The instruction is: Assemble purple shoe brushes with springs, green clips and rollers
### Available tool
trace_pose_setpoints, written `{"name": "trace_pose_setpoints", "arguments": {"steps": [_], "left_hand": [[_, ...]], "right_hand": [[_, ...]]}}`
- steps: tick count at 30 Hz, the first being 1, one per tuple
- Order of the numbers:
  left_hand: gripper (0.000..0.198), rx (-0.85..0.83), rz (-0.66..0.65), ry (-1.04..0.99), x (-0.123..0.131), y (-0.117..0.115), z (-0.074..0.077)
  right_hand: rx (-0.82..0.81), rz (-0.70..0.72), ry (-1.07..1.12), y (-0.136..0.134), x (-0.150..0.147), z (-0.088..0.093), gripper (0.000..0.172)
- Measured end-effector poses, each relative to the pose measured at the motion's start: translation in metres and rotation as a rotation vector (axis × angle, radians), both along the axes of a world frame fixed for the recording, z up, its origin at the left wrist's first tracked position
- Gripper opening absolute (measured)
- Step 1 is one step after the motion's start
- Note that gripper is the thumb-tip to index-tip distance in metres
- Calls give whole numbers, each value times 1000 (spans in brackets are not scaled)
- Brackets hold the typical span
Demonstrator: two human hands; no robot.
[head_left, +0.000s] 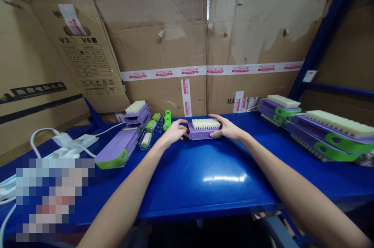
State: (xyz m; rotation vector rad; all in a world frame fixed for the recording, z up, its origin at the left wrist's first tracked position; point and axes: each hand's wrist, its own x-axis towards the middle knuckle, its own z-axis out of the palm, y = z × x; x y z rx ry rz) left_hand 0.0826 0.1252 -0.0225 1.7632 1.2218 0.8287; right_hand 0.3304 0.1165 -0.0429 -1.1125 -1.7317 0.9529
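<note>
A purple brush block [201, 134] with cream bristles pointing up stands on the blue table, between my two hands. My right hand [229, 128] grips its right end, thumb along the near side; a bit of green shows beside the thumb. At the left end, my left hand [175, 131] has its fingers curled against the block, and their tips are partly hidden. Left of that hand lie a green clip-like piece with holes [167, 120], small green-and-white pieces in clear cases [151, 125], and a clear case with a white roller-like part [145, 139].
Purple-and-green brushes lie at the left [118, 148], with a smaller purple brush [137, 113] behind. More brushes [336, 131] are stacked at the right. A white power strip with plugs and cables [70, 145] sits far left. Cardboard sheets [157, 45] wall the back.
</note>
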Motion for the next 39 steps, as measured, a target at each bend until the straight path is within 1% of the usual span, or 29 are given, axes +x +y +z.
{"name": "trace_pose_setpoints", "arguments": {"steps": [2, 4, 5, 6, 8, 9, 10, 11, 13, 15, 17, 18, 20, 23, 25, 27, 29, 31, 34, 37, 38, 39], "left_hand": [[38, 216, 59, -28, 0, 2, 1], [32, 439, 102, -50, 0, 1, 3], [34, 508, 98, -56, 0, 0, 4], [41, 538, 74, -59, 1, -2, 5], [62, 515, -7, -73, 3, -6, 4], [71, 486, -49, -93, 5, -8, 3], [75, 451, -87, -128, 8, -10, 2], [76, 414, -121, -182, 11, -11, 1], [71, 341, -153, -333, 16, -13, 1], [67, 301, -129, -471, 19, -13, 3], [65, 311, -65, -537, 18, -13, 6], [64, 328, -33, -543, 18, -12, 8], [62, 365, 27, -521, 16, -12, 10], [58, 394, 76, -409, 15, -14, 11], [53, 410, 82, -323, 17, -17, 10], [48, 446, 74, -265, 19, -20, 9], [47, 495, 66, -227, 19, -21, 8], [48, 554, 55, -179, 19, -20, 6], [51, 697, 46, -41, 15, -19, 4], [62, 940, 59, 114, 10, -20, 5], [60, 1022, 58, 168, 9, -21, 5], [55, 1093, 49, 225, 8, -22, 6]], "right_hand": [[-55, 15, 136, -1, 0, 2, 85], [-115, 63, 285, -3, 0, 5, 79], [-143, 103, 357, -4, 0, 7, 74], [-169, 150, 421, -6, -1, 8, 70], [-225, 247, 512, -9, -3, 10, 61], [-257, 290, 543, -10, -5, 10, 58], [-293, 329, 563, -12, -8, 9, 56], [-329, 366, 576, -14, -11, 8, 54], [-408, 440, 583, -18, -20, 6, 52], [-482, 501, 587, -21, -29, 4, 49], [-502, 513, 594, -24, -37, 4, 46], [-487, 496, 594, -24, -40, 5, 46], [-418, 417, 591, -24, -43, 7, 48], [-216, 269, 563, -22, -46, 9, 56], [-49, 174, 517, -22, -48, 12, 61], [75, 98, 456, -22, -49, 14, 67], [140, 54, 405, -22, -49, 16, 73], [183, 29, 367, -22, -48, 16, 73], [248, 4, 297, -21, -46, 14, 62], [328, -34, 238, -22, -46, 12, 58], [360, -46, 220, -22, -46, 12, 57], [391, -56, 200, -23, -46, 11, 56]]}}
